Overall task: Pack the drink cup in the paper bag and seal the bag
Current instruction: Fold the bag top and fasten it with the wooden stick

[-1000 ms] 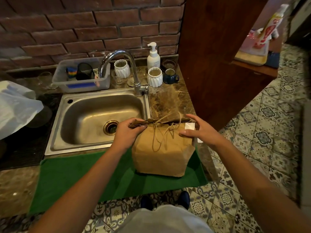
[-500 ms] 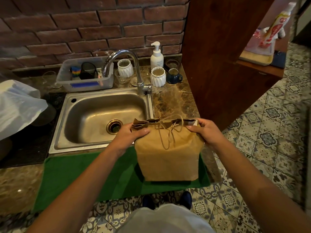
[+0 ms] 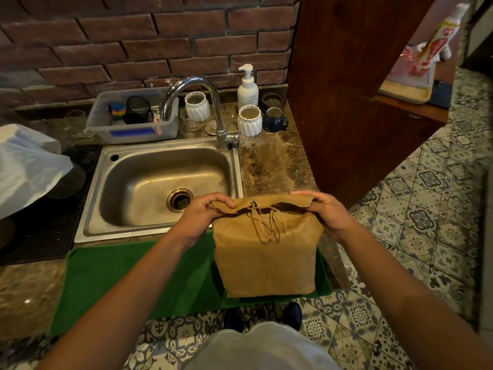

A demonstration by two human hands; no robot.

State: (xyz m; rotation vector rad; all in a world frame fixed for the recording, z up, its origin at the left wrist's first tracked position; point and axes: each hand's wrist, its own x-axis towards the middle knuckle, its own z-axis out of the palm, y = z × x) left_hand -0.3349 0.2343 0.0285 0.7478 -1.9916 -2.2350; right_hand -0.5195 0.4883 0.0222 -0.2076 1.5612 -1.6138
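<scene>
Sealing step: with the brown paper bag (image 3: 264,252) upright on the green mat (image 3: 128,279) at the tabletop edge, left hand (image 3: 205,214) and right hand (image 3: 326,212) pinch its folded top corners; keep tension even, crease flat over the twine handles (image 3: 266,222).

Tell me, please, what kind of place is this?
Probably a small kitchen or drinks counter, maybe in a café. A steel sink with a tap sits in a marble counter, with cups and a soap pump by a brick wall.
</scene>
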